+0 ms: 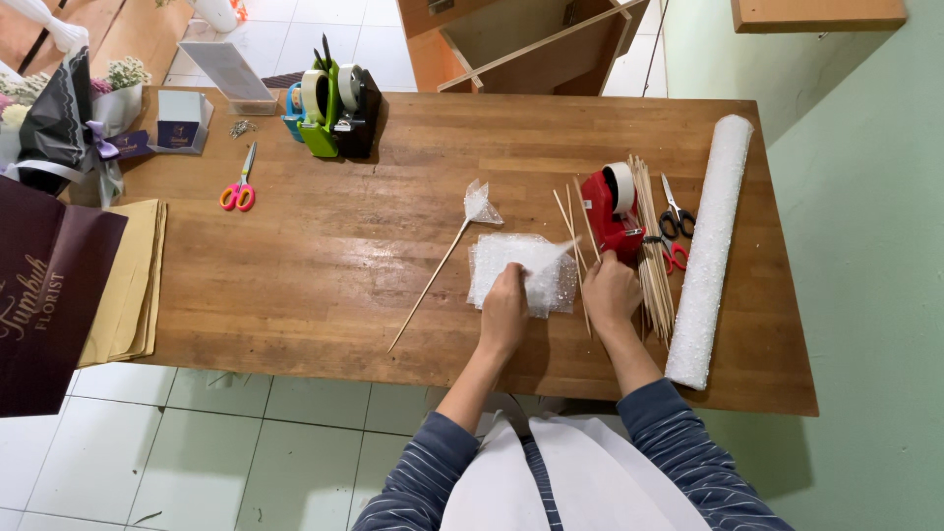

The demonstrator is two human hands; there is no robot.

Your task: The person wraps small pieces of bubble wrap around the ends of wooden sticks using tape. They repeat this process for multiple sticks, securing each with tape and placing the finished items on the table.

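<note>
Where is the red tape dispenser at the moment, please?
In the head view the red tape dispenser stands right of centre on the wooden table, just beyond the right hand, with the bundle of sticks along its right side.

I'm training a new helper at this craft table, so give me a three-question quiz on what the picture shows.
1. True or false: the left hand rests on the white bubble wrap pieces.
2. What is the right hand nearest to: A the red tape dispenser, B the pink scissors, C the paper stack?
3. What lies along the table's right edge?

Key: 1 true; 2 A; 3 a white foam roll.
</note>
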